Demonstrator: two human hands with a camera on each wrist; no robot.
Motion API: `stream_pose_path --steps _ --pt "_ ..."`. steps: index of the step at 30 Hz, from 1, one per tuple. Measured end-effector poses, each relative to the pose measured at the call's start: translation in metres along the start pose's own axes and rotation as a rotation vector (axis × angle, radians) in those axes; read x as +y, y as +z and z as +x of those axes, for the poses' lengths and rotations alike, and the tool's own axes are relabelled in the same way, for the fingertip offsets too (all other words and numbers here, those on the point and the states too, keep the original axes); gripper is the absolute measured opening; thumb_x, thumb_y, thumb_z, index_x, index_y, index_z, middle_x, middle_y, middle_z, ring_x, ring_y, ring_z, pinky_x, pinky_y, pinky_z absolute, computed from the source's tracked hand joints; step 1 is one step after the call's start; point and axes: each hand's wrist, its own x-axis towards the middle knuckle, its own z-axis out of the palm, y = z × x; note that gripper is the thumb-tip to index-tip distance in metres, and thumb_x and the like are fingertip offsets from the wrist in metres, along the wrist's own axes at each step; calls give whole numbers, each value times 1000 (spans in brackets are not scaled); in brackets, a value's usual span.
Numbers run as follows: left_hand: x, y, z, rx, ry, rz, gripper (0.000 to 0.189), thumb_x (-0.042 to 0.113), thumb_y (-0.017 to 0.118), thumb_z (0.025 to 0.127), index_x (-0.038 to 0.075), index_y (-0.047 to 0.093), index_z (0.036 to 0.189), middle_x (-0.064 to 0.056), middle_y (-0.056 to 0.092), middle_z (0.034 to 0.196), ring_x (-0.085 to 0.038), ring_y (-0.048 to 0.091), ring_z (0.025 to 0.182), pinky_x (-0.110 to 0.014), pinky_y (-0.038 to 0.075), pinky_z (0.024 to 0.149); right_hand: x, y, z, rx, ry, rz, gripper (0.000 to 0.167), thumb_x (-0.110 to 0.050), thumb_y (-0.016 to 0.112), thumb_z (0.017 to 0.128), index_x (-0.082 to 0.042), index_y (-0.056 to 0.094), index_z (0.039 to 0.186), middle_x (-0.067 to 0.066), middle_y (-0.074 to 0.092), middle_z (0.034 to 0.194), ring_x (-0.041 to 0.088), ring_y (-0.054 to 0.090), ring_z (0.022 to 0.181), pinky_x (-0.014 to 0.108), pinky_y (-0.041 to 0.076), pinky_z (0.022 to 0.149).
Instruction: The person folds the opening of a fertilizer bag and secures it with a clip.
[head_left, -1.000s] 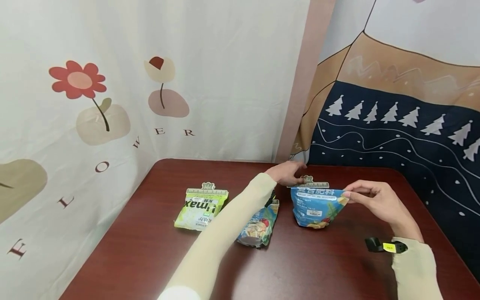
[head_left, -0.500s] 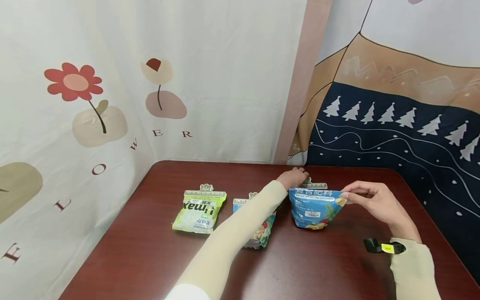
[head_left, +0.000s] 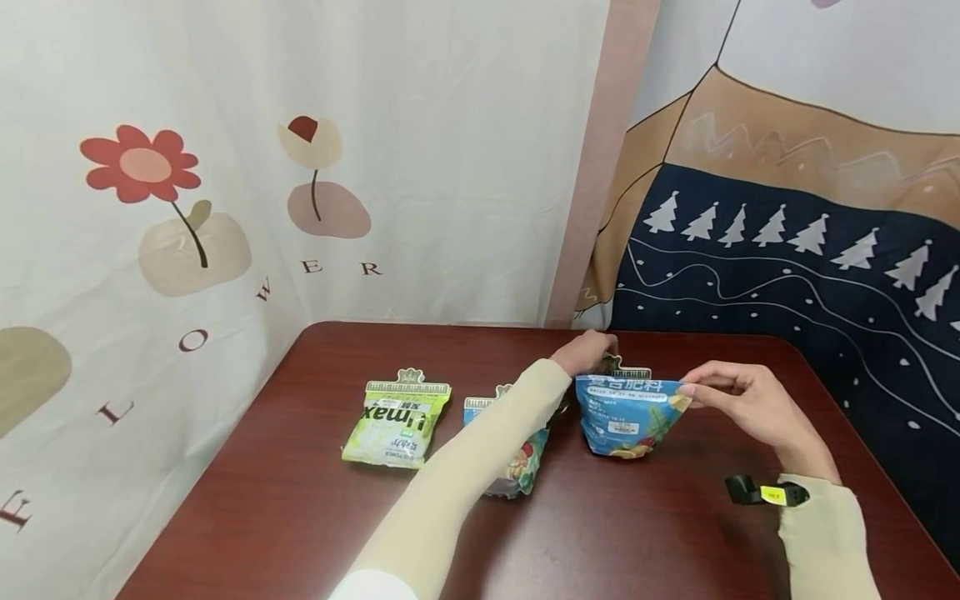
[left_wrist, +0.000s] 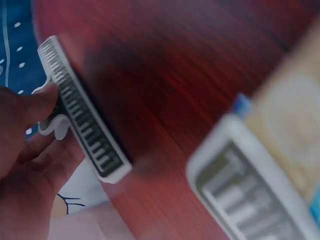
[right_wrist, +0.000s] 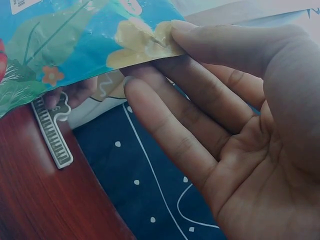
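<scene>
My left hand (head_left: 587, 353) reaches to the back of the table and pinches a bag clip (left_wrist: 82, 110) with a piano-key pattern, thumb on its handle and fingers behind. The clip's bar shows just behind the top edge of a blue printed bag (head_left: 626, 417). That bag stands upright on the table, and my right hand (head_left: 738, 400) pinches its top right corner between thumb and fingers. In the right wrist view, the bag's fruit-and-leaf print (right_wrist: 85, 35) hangs in front of the clip (right_wrist: 52, 132).
Left of the standing bag lies a second blue bag (head_left: 525, 467) with a matching clip (head_left: 480, 402), partly hidden under my left forearm. Further left lies a green bag (head_left: 393, 429), also clipped at its top. Printed curtains (head_left: 450, 167) hang behind the dark red table (head_left: 637, 533).
My left hand's fingers have closed in on the clip's handle behind the standing bag. The left forearm has swung slightly right. My right hand keeps its hold on the bag's corner.
</scene>
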Motion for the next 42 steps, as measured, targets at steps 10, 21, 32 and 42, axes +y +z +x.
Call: stream_pose_path --steps 10,21,32,42 --pt "1 -7 -6 59 -30 -319 31 16 79 90 6 71 118 -5 74 102 -10 61 84 -15 48 72 0 0 0 0 -3 6 26 -26 71 98 -6 73 115 -1 80 93 11 76 82 18 56 78" --pt "6 -19 -20 171 -119 -452 13 14 82 87 7 80 98 -3 76 93 -8 61 81 -15 50 65 0 1 2 0 -22 6 25 -25 71 98 -6 74 113 -1 80 92 12 76 82 20 58 78" --pt "9 -30 -27 291 -242 -426 9 14 81 87 16 77 78 4 70 83 -10 60 83 -23 51 71 1 -1 -1 -5 -18 16 24 -25 71 98 -6 74 113 0 80 92 12 76 82 19 58 79" --pt "1 -44 -38 337 -209 -343 11 14 77 88 17 76 78 6 71 83 -11 61 79 -23 48 62 0 -1 0 -7 -22 17 24 -25 70 99 -7 74 114 0 80 93 13 75 82 22 59 79"
